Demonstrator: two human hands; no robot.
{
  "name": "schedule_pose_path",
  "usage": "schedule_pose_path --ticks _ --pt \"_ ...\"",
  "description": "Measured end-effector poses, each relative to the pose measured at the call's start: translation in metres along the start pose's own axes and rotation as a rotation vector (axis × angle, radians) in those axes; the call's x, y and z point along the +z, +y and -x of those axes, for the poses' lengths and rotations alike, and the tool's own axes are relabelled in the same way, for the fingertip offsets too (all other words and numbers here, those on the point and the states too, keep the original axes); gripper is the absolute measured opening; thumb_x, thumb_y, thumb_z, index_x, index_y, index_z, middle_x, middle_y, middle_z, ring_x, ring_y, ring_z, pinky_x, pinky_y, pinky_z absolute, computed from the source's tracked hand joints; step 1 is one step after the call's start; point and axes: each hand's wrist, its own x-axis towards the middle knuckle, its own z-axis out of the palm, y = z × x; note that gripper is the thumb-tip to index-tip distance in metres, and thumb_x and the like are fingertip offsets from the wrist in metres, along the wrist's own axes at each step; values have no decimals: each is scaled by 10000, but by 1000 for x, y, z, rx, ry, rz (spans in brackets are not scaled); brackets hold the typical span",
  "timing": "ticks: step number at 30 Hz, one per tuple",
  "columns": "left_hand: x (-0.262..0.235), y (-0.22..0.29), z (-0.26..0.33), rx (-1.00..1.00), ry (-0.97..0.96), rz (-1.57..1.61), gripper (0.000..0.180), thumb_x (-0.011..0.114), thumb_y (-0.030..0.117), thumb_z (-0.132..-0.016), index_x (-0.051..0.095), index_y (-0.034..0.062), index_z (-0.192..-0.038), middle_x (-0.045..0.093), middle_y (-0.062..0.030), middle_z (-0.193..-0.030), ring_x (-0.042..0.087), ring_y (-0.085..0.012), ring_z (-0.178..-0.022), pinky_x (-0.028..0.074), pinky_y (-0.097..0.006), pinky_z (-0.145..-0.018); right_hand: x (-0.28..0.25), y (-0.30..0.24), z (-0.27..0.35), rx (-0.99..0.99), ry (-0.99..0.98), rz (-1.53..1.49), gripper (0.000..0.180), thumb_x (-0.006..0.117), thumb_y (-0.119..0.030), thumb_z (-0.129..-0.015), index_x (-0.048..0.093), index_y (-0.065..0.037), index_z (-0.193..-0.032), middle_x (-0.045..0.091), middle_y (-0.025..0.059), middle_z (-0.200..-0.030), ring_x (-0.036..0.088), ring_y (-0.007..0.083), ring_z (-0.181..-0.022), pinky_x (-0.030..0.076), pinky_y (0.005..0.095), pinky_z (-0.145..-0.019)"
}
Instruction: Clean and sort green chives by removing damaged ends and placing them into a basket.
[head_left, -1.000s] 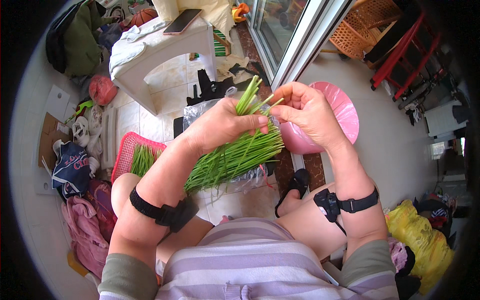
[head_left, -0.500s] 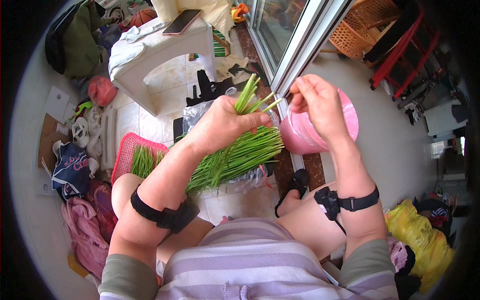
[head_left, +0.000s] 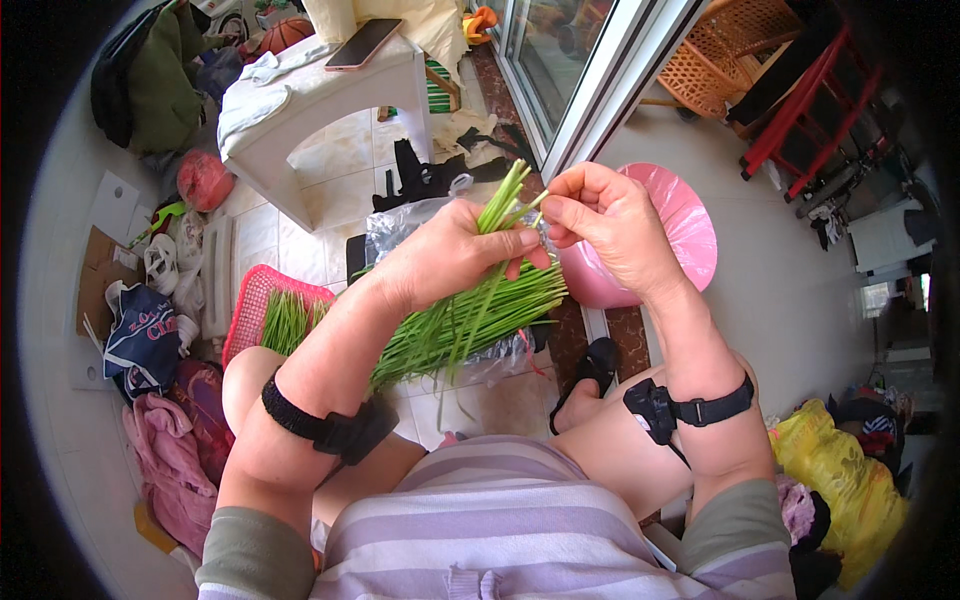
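Note:
My left hand [head_left: 462, 250] is closed round a small bunch of green garlic chives [head_left: 506, 192], their pale cut ends pointing up and away from me. With finger and thumb my right hand [head_left: 612, 222] pinches the end of one chive stalk that sticks out of that bunch. Below both hands a large heap of chives [head_left: 480, 318] lies on a clear plastic bag [head_left: 395, 225]. More chives stand in a pink-red plastic basket [head_left: 262, 290] to the left. Just beyond my right hand is a pink bucket [head_left: 685, 225] lined with a thin bag.
A white stool [head_left: 330, 95] bearing a phone [head_left: 365, 44] and a cloth stands ahead on the left. The sliding door's frame [head_left: 610, 85] rises ahead on the right. Bags and clothes line the left wall; a yellow bag [head_left: 835, 475] lies at right.
My right hand has come down and left from above the bucket to the bunch and now pinches a stalk. My left hand has shifted slightly.

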Motion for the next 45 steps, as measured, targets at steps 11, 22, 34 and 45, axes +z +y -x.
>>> schedule_pose_path --ticks 11,22,34,45 --pt "-3 1 4 -11 -38 88 305 515 300 -947 684 48 -916 517 54 -673 355 -25 -481 247 -179 -430 -83 -2 -12 108 550 996 318 540 -318 -909 589 -43 -757 626 98 -666 608 263 -620 475 379 -611" --pt "-29 8 14 -10 241 101 307 545 321 -934 680 46 -916 442 73 -629 340 -20 -497 240 -196 -440 -88 11 -5 274 501 1532 424 651 -299 -809 574 -156 -1201 619 105 -1140 589 294 -1051 465 414 -882" --pt "-42 6 24 120 359 -205 385 497 396 -947 668 75 -819 488 59 -666 366 -39 -546 288 -205 -490 -35 94 -25 320 -230 1262 228 645 -179 -775 698 -148 -995 670 110 -1001 629 287 -958 484 402 -847" --pt "-50 10 33 120 450 -199 410 479 409 -949 553 90 -702 529 37 -712 359 -43 -567 292 -210 -500 -24 130 -37 296 -248 1336 162 663 -147 -746 696 -101 -898 672 134 -902 638 305 -882 490 395 -798"
